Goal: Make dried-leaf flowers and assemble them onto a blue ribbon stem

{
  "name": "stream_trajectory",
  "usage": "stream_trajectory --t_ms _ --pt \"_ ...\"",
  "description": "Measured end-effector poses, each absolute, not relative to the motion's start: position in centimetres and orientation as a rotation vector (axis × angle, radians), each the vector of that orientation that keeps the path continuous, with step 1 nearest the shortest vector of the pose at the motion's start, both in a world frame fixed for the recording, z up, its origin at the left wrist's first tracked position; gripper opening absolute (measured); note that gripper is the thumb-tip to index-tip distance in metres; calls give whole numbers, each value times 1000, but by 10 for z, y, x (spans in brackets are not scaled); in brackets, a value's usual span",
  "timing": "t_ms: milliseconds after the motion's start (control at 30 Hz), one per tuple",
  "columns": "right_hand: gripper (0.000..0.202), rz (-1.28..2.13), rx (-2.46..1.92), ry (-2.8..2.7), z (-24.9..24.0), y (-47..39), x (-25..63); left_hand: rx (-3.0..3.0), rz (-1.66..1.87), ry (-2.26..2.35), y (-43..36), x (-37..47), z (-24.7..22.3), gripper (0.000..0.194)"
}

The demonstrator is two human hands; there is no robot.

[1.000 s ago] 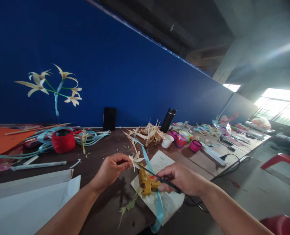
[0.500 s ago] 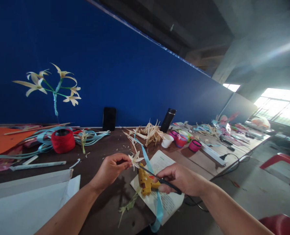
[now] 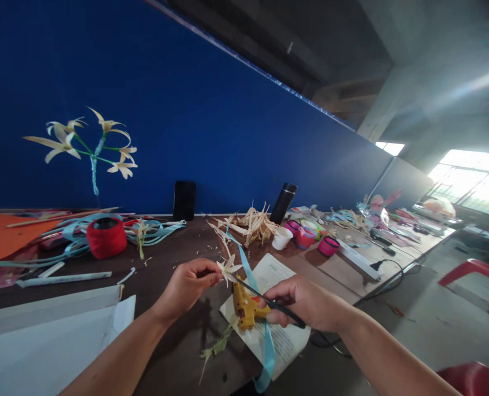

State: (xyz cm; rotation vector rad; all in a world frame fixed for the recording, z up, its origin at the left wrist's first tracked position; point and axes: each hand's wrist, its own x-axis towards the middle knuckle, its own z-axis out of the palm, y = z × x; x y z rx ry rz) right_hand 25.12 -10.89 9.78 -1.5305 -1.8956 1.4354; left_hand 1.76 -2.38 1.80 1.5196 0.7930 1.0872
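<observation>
Between the pinched thumb and fingers of my left hand is a small cream flower with pointed, husk-like petals. My right hand is closed around a slim black-handled tool; its exact kind is unclear. The tool's thin dark shaft reaches left, and its tip is at the flower's edge; contact cannot be made out. Beneath the shaft, a yellow glue gun lies on a printed booklet. A light blue ribbon runs across the booklet and hangs over the table's front edge.
Dried husks, a white cup and a black bottle stand behind my hands. At left are a red yarn roll, an upright flower spray and a white box. A power strip lies right.
</observation>
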Motion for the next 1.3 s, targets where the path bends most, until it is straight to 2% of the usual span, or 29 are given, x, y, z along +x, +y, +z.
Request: stream_trajectory --t_ms 1133,1300 --pt "42 1449 -1504 -1839 94 -113 253 1534 1097 815 -24 18 20 9" --pt "42 1328 -1540 -1852 95 -116 256 1541 1096 800 -23 17 17 8"
